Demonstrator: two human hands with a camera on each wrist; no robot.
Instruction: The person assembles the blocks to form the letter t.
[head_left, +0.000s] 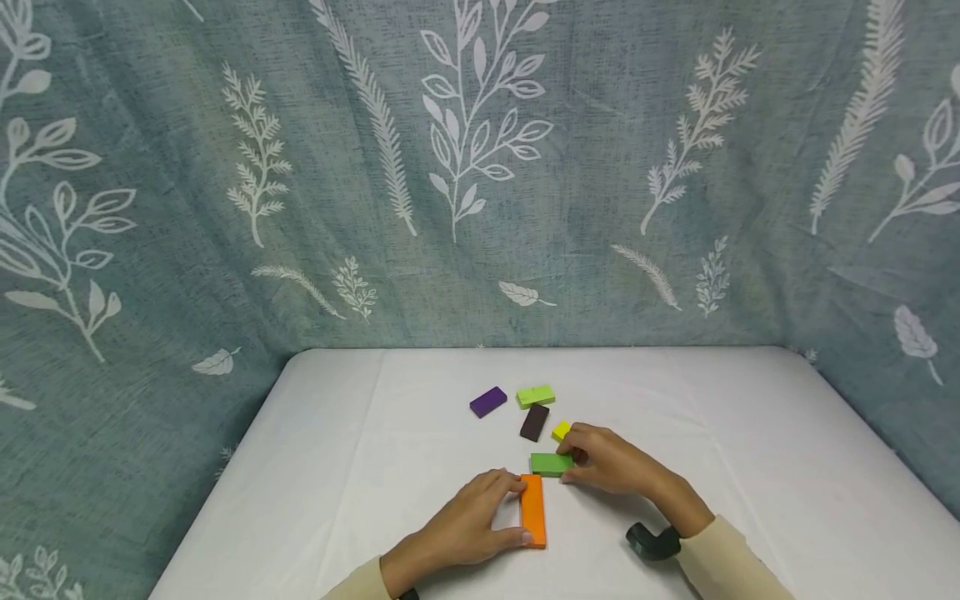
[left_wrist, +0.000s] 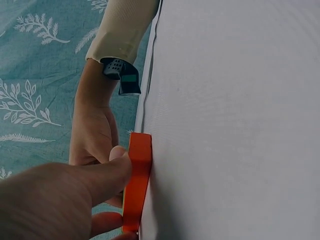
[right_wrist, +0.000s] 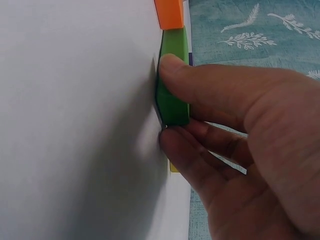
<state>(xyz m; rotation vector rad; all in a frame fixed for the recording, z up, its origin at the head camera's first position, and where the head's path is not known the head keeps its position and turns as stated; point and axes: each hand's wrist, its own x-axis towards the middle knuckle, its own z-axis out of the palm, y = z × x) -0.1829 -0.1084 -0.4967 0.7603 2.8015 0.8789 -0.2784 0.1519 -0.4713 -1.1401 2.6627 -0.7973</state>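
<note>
Left hand (left_wrist: pixel 60 195) pinches an orange block (left_wrist: pixel 138 180) between thumb (left_wrist: pixel 107 176) and fingers (left_wrist: pixel 106 223) | A soft shadow falls beside the block on the white desk (left_wrist: pixel 240 110) | Right hand (left_wrist: pixel 94 134), partly hidden behind the left, emerges from a pale sleeve (left_wrist: pixel 122 30), dark wristband (left_wrist: pixel 129 82) at its cuff | Teal fabric (left_wrist: pixel 35 65) with white leaf prints forms the backdrop

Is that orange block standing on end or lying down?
Lying down: the head view shows the orange block stretched lengthwise along the white tabletop, with the left hand holding it.
</note>
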